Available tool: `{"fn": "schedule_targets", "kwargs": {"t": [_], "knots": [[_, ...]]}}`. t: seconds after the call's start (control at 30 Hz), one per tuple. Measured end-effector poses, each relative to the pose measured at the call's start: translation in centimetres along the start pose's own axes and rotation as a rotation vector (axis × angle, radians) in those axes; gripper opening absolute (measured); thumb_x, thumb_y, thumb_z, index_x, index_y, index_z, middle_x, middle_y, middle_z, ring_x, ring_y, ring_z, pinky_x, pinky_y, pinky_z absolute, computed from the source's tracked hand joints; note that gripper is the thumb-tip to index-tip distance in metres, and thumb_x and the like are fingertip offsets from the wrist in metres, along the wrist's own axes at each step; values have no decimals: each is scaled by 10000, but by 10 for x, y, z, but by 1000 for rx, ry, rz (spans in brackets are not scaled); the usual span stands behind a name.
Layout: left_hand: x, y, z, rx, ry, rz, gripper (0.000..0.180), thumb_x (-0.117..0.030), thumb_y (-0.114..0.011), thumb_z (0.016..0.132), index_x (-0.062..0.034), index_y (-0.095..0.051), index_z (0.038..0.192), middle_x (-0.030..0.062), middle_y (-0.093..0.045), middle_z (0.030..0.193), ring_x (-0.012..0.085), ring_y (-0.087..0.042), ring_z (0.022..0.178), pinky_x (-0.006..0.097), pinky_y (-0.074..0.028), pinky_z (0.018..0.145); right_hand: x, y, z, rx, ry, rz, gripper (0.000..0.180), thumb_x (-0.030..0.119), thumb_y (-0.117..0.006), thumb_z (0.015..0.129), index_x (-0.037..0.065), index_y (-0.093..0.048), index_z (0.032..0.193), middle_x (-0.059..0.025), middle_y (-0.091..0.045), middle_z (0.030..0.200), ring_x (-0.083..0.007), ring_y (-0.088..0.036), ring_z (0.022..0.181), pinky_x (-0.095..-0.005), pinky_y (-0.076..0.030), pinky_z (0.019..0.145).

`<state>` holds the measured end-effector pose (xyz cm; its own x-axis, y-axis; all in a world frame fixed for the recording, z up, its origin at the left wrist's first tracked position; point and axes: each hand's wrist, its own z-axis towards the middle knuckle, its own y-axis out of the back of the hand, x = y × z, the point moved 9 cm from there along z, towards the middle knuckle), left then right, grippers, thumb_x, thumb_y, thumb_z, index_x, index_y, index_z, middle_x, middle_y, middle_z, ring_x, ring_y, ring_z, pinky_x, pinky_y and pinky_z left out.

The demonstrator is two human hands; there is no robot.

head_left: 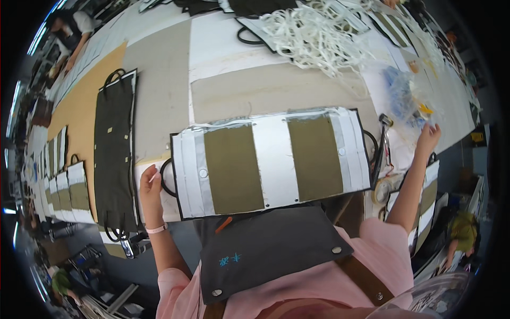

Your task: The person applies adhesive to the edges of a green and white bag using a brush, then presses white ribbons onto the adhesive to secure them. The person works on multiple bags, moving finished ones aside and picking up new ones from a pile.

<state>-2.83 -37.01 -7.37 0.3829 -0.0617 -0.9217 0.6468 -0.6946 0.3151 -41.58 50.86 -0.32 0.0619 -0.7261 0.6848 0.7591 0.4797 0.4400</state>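
A flat bag panel (273, 157) lies spread on the table in front of me, white with two olive rectangles and black edging. My left hand (150, 187) rests at its left end beside a black loop handle (166, 179), fingers curled, seemingly with a small pale thing between them. My right hand (428, 137) reaches out to the right, fingers apart, touching a clear plastic bag with blue and yellow contents (406, 98). A black tool (380, 151) with a long handle lies just past the panel's right end.
A long dark panel with black handles (114, 154) lies on the left. A heap of white cord (319, 34) sits at the back. Finished olive-and-white pieces (66, 189) line the far left edge. Other people work at top left and lower right.
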Motion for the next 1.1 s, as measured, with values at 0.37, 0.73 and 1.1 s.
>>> {"fn": "schedule_targets", "kwargs": {"t": [0.37, 0.73, 1.1], "knots": [[27, -16, -24, 227, 310, -94, 291, -245, -580, 972, -73, -546, 1204, 30, -639, 919, 105, -622, 792, 261, -534, 704, 56, -23, -76, 581, 146, -515, 319, 273, -559, 941, -32, -639, 896, -231, -616, 807, -389, -589, 767, -428, -455, 706], [8, -20, -23, 373, 267, 88, 259, -318, -634, 938, -61, -615, 909, -58, -488, 630, 32, -415, 523, 189, -315, 471, 171, -49, -180, 772, 310, -466, 245, 234, -629, 888, -4, -593, 932, -212, -640, 878, -398, -616, 827, -470, -479, 730], [-38, 8, -18, 270, 126, -232, 187, -235, -601, 935, -77, -590, 835, -73, -428, 580, 21, -362, 498, 186, -272, 466, 181, -71, -173, 1080, -65, -142, 276, 144, -669, 749, 14, -486, 589, -3, -419, 535, -107, -396, 543, -345, -295, 504]]}}
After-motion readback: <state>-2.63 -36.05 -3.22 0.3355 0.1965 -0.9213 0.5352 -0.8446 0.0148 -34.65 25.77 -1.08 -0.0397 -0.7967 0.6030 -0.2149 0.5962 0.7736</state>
